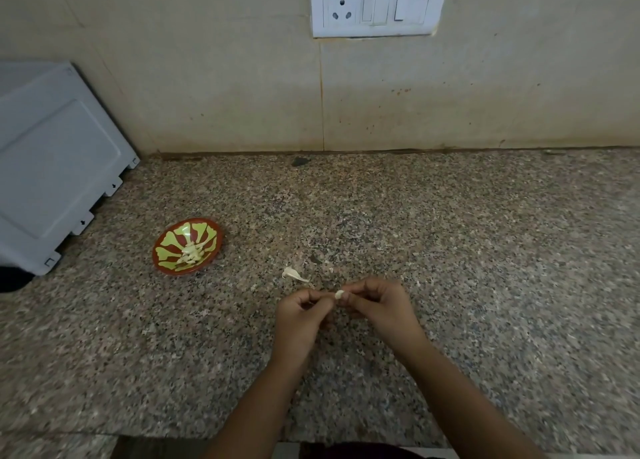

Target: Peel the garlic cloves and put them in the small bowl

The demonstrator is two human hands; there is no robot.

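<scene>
Two hands over counter (485,237): left hand (304,315) and right hand (379,306), fingers curled, both pinch one garlic clove (339,294). Peeled cloves (190,252) lie in small bowl (156,255).

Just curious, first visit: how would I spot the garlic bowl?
On the speckled granite counter, find the grey box-like appliance at left. Just right of it sits a small round red bowl with yellow-green petals, the only colourful thing, holding pale peeled cloves.
</scene>
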